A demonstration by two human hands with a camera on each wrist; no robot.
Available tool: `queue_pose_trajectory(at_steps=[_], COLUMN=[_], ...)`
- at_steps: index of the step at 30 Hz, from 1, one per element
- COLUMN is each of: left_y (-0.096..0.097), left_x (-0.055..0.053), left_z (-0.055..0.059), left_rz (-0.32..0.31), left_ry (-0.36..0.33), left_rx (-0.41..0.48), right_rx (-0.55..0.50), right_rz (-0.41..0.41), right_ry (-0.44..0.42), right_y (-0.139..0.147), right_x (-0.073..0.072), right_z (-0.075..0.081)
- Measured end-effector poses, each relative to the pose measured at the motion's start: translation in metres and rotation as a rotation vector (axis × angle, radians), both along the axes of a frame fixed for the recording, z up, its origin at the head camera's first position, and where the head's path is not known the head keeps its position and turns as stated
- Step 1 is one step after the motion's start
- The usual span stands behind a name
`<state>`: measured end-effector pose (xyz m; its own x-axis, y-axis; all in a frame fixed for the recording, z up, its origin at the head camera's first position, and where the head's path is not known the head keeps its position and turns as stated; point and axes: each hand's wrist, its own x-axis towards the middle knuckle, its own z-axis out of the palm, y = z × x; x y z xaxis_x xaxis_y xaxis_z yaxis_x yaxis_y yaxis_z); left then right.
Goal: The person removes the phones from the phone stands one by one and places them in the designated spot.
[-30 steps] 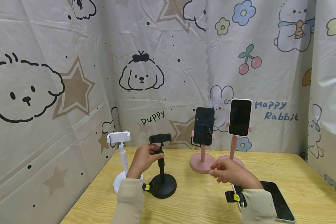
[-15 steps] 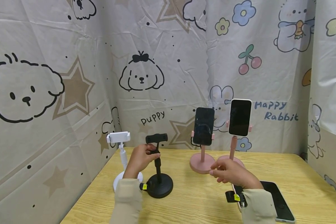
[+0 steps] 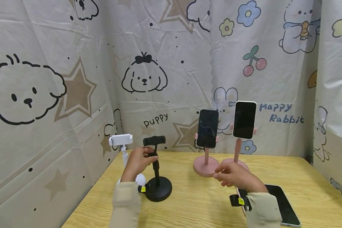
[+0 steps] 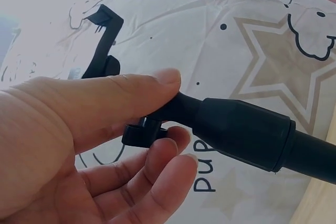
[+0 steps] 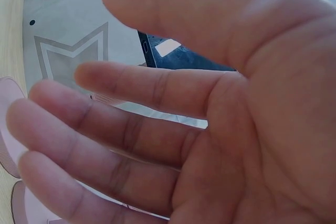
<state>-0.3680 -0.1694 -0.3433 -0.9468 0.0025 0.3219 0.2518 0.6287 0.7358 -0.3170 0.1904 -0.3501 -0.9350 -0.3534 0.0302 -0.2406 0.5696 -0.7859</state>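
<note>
In the head view a black phone stand (image 3: 158,190) stands upright on the table. My left hand (image 3: 137,162) grips it near the top of its post, just under the clamp (image 3: 154,140). The left wrist view shows the thumb (image 4: 152,85) lying over the neck and the fingers bent beneath, around a small knob (image 4: 142,135). My right hand (image 3: 233,174) hovers over the table in front of two pink phone stands, holding nothing. Its fingers are loosely bent, as the right wrist view also shows from the palm (image 5: 220,145).
A white phone stand (image 3: 121,139) is partly behind my left arm. The pink stands (image 3: 205,166) each hold an upright phone (image 3: 207,129). Under my right forearm lies a dark-screened tablet (image 3: 282,204). Patterned cloth (image 3: 188,69) hangs around the table.
The black stand has shifted left along the table in my left hand's grip, closer to the white stand. The right hand has stayed in place.
</note>
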Motion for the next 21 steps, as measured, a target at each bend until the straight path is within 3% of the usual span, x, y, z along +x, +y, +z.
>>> queue_pose_trajectory(at_steps=[21], left_y=[-0.0030], left_x=[0.0050], left_z=[0.0022], left_rz=[-0.013], left_ry=[-0.069], left_rx=[-0.023], right_rx=[0.016], right_rz=[0.018], right_ry=[-0.011], right_y=[-0.0011], right_x=[-0.0007], right_z=[0.0004])
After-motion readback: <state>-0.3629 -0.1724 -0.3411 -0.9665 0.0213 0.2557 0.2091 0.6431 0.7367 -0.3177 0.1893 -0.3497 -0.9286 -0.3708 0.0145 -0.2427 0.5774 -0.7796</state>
